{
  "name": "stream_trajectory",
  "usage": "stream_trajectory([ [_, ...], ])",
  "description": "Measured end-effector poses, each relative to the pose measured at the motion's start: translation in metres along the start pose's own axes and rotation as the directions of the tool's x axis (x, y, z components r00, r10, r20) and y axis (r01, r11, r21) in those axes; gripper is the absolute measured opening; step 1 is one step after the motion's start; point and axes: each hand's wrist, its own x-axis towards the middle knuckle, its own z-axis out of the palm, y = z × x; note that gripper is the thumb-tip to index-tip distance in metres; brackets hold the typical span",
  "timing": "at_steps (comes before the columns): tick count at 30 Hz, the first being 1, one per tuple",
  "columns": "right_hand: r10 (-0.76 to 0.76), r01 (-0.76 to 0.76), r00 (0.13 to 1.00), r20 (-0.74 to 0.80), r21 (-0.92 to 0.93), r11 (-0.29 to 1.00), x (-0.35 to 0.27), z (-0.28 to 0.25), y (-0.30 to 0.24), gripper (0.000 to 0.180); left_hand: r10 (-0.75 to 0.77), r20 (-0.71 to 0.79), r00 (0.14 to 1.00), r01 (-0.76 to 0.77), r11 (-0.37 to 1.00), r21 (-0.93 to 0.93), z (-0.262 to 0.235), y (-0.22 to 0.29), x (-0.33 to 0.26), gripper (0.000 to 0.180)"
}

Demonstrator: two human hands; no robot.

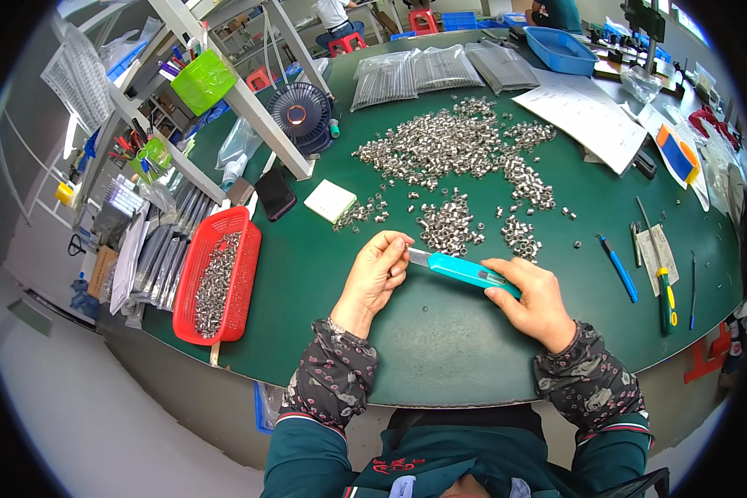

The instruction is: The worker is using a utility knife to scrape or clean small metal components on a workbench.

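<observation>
My right hand (533, 297) is closed around the turquoise handle of a utility knife (465, 272), which lies nearly level above the table with its blade pointing left. At the blade's tip, my left hand (375, 275) is pinched, thumb against forefinger. Whatever sits between those fingertips is too small and too covered to make out. Just beyond the knife are small piles of short metal sleeves (448, 224). A much larger heap of the same sleeves (432, 145) spreads farther back. One tiny dark piece (425, 310) rests on the table below the knife.
At left stands a red basket (249, 282) of metal sleeves, near a phone (275, 195), a pale square pad (329, 201) and a fan (300, 116). To the right lie a blue pen-like tool (621, 270) and a screwdriver (666, 303). Bagged tubes (444, 68) and a blue tray (560, 51) are behind.
</observation>
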Motion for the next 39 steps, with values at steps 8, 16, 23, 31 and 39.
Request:
stream_trajectory([
  [8, 0.049, -0.05, 0.997, 0.063, 0.023, 0.998, -0.001, -0.004, 0.001, 0.03, -0.006, 0.046, 0.999, 0.005, 1.0, 0.02, 0.002, -0.001, 0.001, 0.014],
  [16, -0.159, 0.14, 0.977, -0.145, -0.135, 0.981, 0.0, -0.002, -0.009, 0.034, -0.083, 0.005, 0.997, 0.083, 0.996, -0.011, -0.005, -0.001, 0.001, 0.019],
  [23, -0.076, 0.066, 0.987, -0.144, -0.071, 0.995, 0.0, -0.001, -0.002, 0.032, -0.027, -0.003, 1.0, 0.027, 0.999, 0.033, 0.0, 0.002, -0.001, 0.019],
  [31, -0.004, 0.002, 0.998, -0.059, -0.037, 0.999, -0.001, 0.0, 0.003, 0.032, -0.003, -0.019, 1.0, 0.003, 1.0, 0.029, 0.005, 0.002, 0.0, 0.015],
  [39, 0.063, -0.063, 0.997, 0.034, -0.009, 0.998, -0.001, -0.002, 0.0, 0.03, 0.018, 0.037, 0.999, -0.018, 1.0, -0.014, 0.0, -0.002, 0.002, 0.014],
])
